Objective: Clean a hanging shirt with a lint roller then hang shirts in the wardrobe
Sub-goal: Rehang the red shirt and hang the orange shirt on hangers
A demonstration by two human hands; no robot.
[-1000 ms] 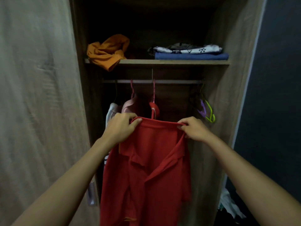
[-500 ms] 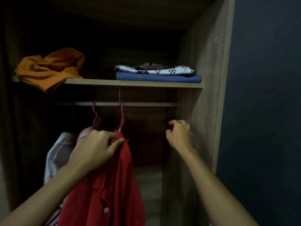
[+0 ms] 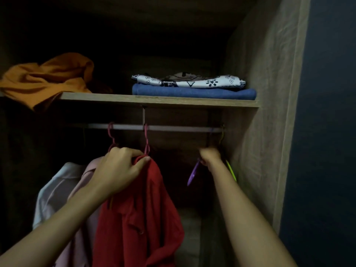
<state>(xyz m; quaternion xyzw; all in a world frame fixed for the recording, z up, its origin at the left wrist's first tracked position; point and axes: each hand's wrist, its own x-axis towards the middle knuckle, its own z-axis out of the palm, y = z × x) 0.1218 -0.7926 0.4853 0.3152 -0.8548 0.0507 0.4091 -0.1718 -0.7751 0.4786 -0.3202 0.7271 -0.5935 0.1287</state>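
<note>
So right now my left hand (image 3: pixel 119 170) has its fingers (image 3: pixel 134 153) bunched tight around the top of the red shirt (image 3: pixel 142 209), up near the collar, and the rest of it just dangles below my fist inside the wardrobe (image 3: pixel 269 93). It's not on a hanger of its own as far as I can see. My right hand (image 3: pixel 210 156) is way over at the right end of the rail (image 3: pixel 173 129), curled around the purple hanger (image 3: pixel 192 175) where a few empty ones hang together, including a yellow-green hanger (image 3: pixel 231 170) just beside it. That hand is a bit blurry, so I can't say exactly how the grip sits, but it does look closed on the purple one.

What could go wrong from here, I reckon: those spare hangers are crammed against the side wall, so lifting one off could drag its neighbour along or knock it down to the wardrobe floor. Also I'm holding the shirt one-handed by a wad of fabric, so it could slide out, or get creased at the collar. Next to it hang a pink shirt (image 3: pixel 84 182) and a white shirt (image 3: pixel 55 185), and their pink hooks (image 3: pixel 146 139) sit right above my left knuckles, so snagging on those is a real risk too. It's pretty dark in there, which won't help my aim.
</note>
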